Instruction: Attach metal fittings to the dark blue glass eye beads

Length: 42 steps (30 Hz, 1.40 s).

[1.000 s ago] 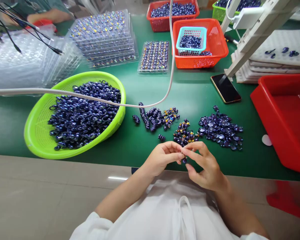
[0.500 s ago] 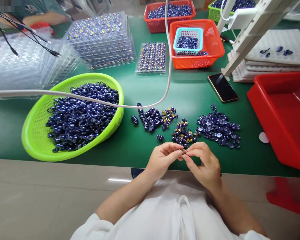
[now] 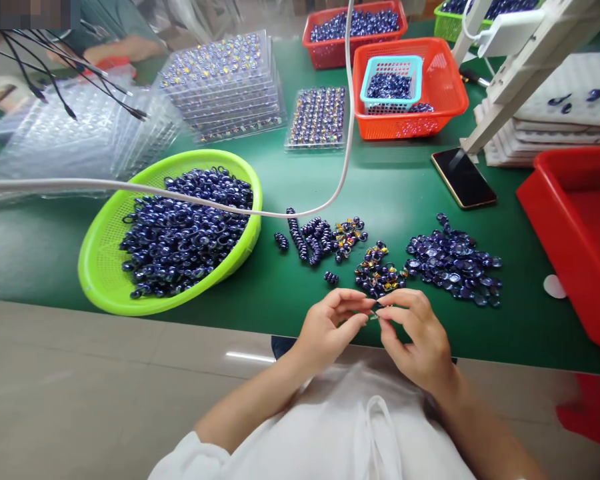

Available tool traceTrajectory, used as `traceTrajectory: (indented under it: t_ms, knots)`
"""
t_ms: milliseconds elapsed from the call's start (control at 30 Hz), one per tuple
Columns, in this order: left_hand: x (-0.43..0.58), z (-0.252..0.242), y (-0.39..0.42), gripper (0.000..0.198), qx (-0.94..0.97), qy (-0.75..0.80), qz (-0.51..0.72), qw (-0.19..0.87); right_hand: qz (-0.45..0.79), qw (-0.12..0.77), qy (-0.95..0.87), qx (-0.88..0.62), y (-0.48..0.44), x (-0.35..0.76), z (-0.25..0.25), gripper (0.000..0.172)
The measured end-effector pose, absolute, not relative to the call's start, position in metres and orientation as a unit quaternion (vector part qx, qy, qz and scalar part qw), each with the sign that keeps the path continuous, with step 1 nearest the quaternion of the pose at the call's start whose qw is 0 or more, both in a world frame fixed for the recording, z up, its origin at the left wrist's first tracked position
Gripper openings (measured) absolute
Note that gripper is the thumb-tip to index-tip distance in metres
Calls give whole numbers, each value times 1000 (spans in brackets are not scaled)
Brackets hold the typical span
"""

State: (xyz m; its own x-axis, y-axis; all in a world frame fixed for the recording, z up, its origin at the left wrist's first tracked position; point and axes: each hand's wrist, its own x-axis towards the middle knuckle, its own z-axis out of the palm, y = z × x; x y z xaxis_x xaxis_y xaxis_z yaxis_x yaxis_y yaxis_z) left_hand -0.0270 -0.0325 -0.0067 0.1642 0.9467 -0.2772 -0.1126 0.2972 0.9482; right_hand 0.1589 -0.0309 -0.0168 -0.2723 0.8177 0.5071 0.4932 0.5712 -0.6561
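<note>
Near the table's front edge my left hand point(image 3: 330, 330) and my right hand point(image 3: 419, 340) meet fingertip to fingertip. Both are closed in a pinch on a small shiny piece point(image 3: 374, 315), mostly covered by the fingers; its exact kind I cannot make out. Just beyond the fingertips lies a pile of dark blue ring-like pieces with gold parts point(image 3: 380, 270). Right of it spreads a heap of flat dark blue glossy pieces point(image 3: 453, 260). Stacked rows of dark blue rings point(image 3: 317, 239) and a smaller gold-and-blue pile point(image 3: 349, 237) lie to the left.
A green basket point(image 3: 97, 267) full of dark blue loops stands left. A white cable point(image 3: 280, 215) hangs across. Behind are stacked clear trays point(image 3: 225, 100), a filled tray point(image 3: 317, 119) and an orange basket point(image 3: 440, 100). A phone point(image 3: 464, 177) and red bin point(image 3: 560, 233) are right.
The view has shifted, so the table's things appear farther right. My left thumb has drawn back from the small piece slightly, and the fingers of both hands have changed position around it.
</note>
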Motion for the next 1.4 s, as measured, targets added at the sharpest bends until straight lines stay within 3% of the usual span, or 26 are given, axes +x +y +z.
traceTrajectory:
  t_ms: [133, 200, 300, 400, 567, 733, 800, 933, 1033, 1167, 1400]
  knots:
    - [-55, -15, -16, 25, 641, 580, 396, 310, 275, 424, -753, -422, -32, 166, -15, 21]
    - [-66, -20, -5, 29, 688, 588, 359, 229, 295, 416, -748, -424, -32, 167, -15, 20]
    - [-73, -26, 6, 21, 723, 589, 308, 191, 302, 413, -750, -418, -32, 166, -16, 19]
    - [-72, -27, 9, 14, 729, 588, 291, 198, 306, 413, -752, -413, -31, 163, -17, 19]
    - [-70, -25, 10, 18, 711, 604, 294, 209, 316, 413, -744, -420, -31, 161, -16, 18]
    - [-70, -21, 7, 17, 658, 610, 369, 245, 347, 407, -710, -458, -33, 163, -15, 15]
    - [-66, -16, 3, 15, 610, 586, 426, 319, 373, 416, -680, -473, -33, 162, -16, 14]
    - [-51, -9, -8, 21, 443, 501, 480, 568, 447, 436, -629, -463, -33, 155, -17, 12]
    - [-34, -11, -11, 28, 332, 458, 488, 665, 454, 462, -623, -438, -34, 145, -14, 13]
    - [-18, -12, -12, 24, 287, 471, 508, 662, 362, 490, -663, -435, -35, 138, -10, 21]
    - [-19, -3, -15, 22, 397, 495, 480, 606, 239, 474, -743, -408, -36, 141, -12, 35]
